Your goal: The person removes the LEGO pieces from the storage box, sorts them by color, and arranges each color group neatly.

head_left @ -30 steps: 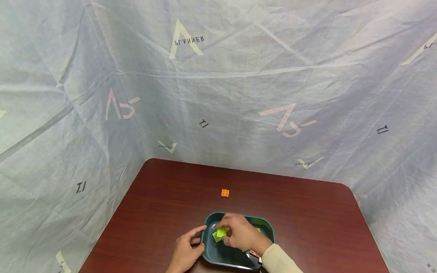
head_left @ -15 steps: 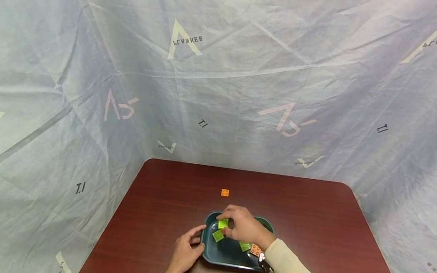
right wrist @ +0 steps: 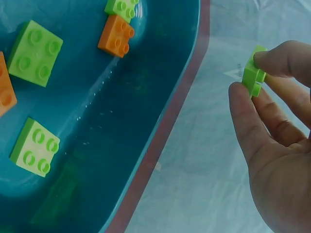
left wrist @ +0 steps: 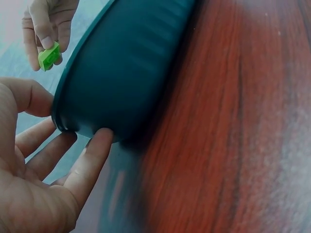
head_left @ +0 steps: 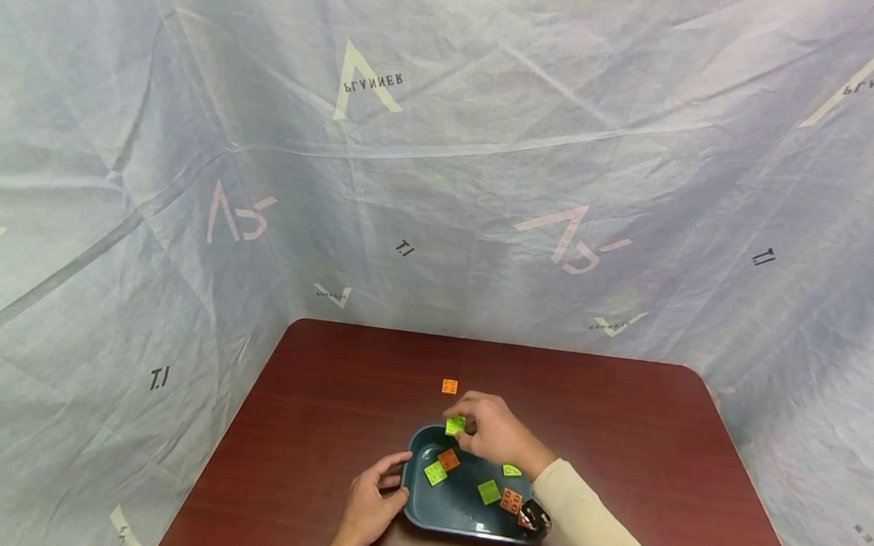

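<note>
While green and orange bricks (head_left: 489,491) fill the tray (head_left: 414,505), the right hand (head_left: 497,432) pinches one.

The backdrop sheet (head_left: 487,184) bears mirrored print: "PLANNER" beside a pale chevron at upper centre and again at the upper right corner, plus small "T.I" marks scattered lower down.

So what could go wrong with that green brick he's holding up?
The right hand pinches the green brick only by its edges, beyond the tray rim, so it might slip and drop onto the table. The left hand only touches the tray's wall, so a bump from the sleeve could slide it.
</note>
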Available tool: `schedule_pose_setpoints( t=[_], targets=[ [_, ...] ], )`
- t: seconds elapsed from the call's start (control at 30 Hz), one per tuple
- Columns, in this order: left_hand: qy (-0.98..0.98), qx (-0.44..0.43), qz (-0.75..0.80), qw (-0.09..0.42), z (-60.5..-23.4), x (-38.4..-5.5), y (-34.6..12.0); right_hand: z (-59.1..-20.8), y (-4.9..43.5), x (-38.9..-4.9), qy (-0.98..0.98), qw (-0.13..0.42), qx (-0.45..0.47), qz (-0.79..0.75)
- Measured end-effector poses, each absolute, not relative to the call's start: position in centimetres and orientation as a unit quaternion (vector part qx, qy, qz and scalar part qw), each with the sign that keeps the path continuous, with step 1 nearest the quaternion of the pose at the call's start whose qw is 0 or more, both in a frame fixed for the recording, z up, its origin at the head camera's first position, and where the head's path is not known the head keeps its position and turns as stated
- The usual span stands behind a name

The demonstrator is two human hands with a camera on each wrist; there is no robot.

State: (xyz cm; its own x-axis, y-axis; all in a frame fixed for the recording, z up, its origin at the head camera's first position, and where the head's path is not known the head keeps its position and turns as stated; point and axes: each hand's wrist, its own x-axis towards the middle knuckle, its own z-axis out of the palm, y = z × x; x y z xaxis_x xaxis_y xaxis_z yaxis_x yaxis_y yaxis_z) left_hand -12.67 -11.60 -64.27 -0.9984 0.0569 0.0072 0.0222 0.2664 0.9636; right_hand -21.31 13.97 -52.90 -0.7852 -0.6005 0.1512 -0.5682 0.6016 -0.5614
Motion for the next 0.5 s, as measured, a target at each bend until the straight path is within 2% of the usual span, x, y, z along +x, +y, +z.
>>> schedule_pose_setpoints(
  t=[0.5],
  targets=[
    [0.774,0.01,0.632,0.027,-64.4,-12.7,-11.4,-53.2,13.3,-23.0,0.898,0.023,-0.298,-0.322]
  ],
)
